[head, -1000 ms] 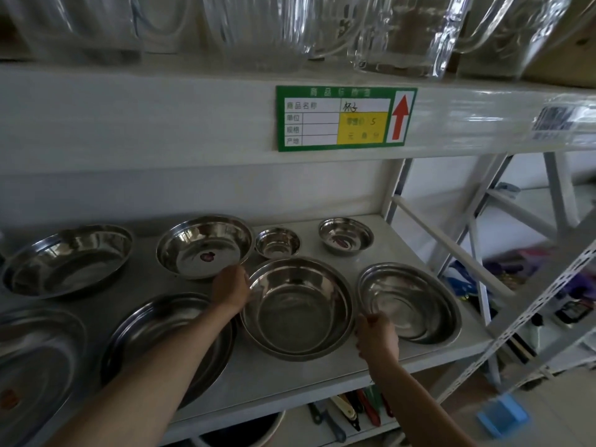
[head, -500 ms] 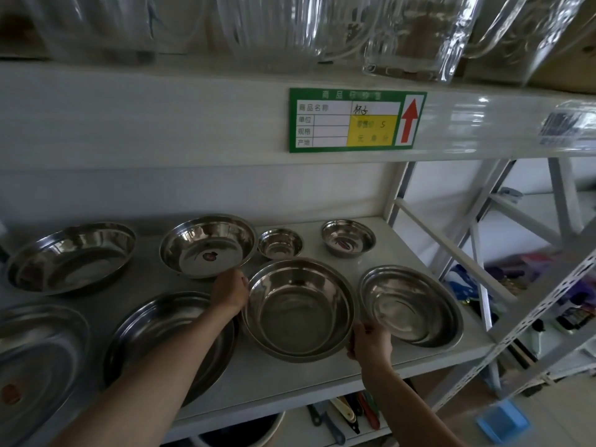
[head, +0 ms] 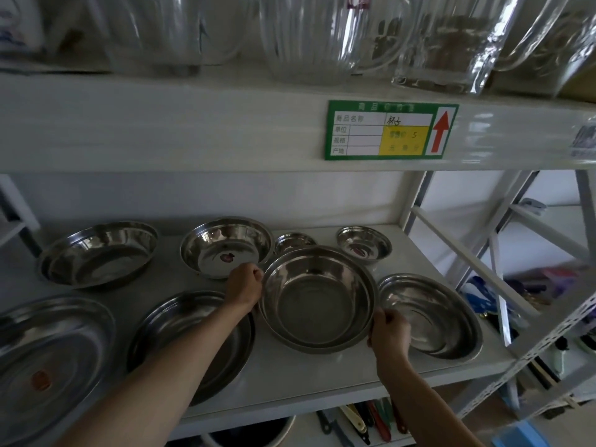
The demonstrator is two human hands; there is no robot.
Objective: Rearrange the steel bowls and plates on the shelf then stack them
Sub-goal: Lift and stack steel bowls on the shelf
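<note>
Head view: both hands pinch the big round steel bowl (head: 317, 298), left hand (head: 244, 285) and right hand (head: 389, 330) curled shut on opposite rims; neighbouring steel dishes (head: 430, 314) crowd close.

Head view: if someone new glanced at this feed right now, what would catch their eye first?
Probably the big steel bowl at the middle front of the shelf, with the left hand and right hand closed on opposite sides of its rim. Next, the green price label with its red arrow on the upper shelf edge, and the glass jugs looming above.
</note>
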